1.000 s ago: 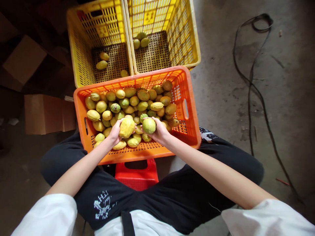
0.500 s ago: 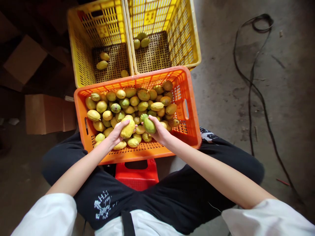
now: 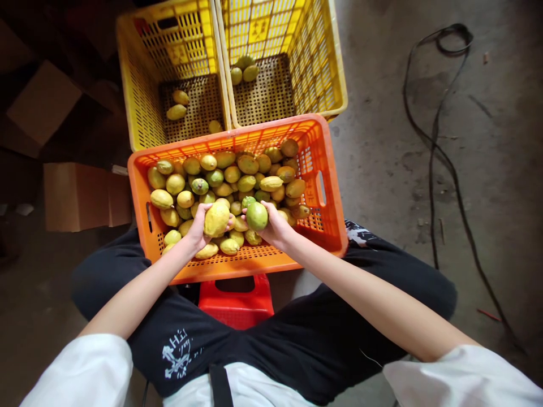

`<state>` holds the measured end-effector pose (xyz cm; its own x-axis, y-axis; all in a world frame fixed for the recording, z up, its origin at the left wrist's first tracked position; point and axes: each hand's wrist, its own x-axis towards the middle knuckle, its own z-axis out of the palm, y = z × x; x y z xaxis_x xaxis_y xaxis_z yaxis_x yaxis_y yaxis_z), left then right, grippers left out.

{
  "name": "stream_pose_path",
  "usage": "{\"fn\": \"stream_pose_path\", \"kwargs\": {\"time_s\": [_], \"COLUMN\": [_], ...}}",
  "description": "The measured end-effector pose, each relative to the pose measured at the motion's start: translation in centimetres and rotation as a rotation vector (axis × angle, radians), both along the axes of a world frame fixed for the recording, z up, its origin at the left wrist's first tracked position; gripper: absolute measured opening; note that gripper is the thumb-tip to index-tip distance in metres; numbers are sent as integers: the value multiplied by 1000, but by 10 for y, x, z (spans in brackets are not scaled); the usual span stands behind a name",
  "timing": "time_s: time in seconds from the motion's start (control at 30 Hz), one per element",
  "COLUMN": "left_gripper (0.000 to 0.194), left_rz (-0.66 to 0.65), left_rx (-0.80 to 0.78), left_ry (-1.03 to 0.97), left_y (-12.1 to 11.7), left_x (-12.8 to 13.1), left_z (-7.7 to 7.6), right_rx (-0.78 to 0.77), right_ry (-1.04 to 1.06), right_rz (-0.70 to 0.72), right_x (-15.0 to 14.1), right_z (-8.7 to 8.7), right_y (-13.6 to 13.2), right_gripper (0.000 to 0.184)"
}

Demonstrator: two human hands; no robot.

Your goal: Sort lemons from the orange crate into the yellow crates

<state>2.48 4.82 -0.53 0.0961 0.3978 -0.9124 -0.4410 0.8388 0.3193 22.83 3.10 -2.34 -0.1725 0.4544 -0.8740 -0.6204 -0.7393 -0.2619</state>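
Observation:
My left hand [image 3: 199,228] is closed around a yellow lemon [image 3: 216,220], thumb on its upper side. Close beside it, my right hand [image 3: 276,227] grips a green lemon [image 3: 257,217], whose rounded end faces up. Both fruits are held above an orange crate [image 3: 254,270] that stands in front of my knees. Many yellow and greenish lemons [image 3: 247,164] lie heaped in this crate. The fingers under each held fruit are partly hidden.
Behind the orange crate stand a left yellow crate [image 3: 144,102] with a few yellow lemons and a right yellow crate [image 3: 316,79] with several green ones. A red stool [image 3: 235,308] is below me. Cardboard boxes [image 3: 76,195] stand left; a black cable [image 3: 449,158] lies right.
Both held fruits have been turned in my fingers; the green one now shows its round end. My left hand has shifted slightly left. The crates are unchanged.

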Motion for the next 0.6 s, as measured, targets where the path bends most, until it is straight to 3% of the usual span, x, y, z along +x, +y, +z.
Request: {"fn": "stream_pose_path", "kwargs": {"time_s": [0.23,0.37,0.6], "left_gripper": [26,5,23], "left_rz": [69,7,-93], "left_rx": [-93,-31,44], "left_ry": [40,49,51], "left_y": [2,0,-5], "left_x": [3,6,5], "left_z": [6,10,7], "right_rx": [-18,37,165], "right_ry": [57,27,-28], "right_rz": [-6,3,74], "right_x": [2,3,-1], "right_z": [7,10,15], "right_y": [1,1,-3], "right_gripper": [23,18,27]}}
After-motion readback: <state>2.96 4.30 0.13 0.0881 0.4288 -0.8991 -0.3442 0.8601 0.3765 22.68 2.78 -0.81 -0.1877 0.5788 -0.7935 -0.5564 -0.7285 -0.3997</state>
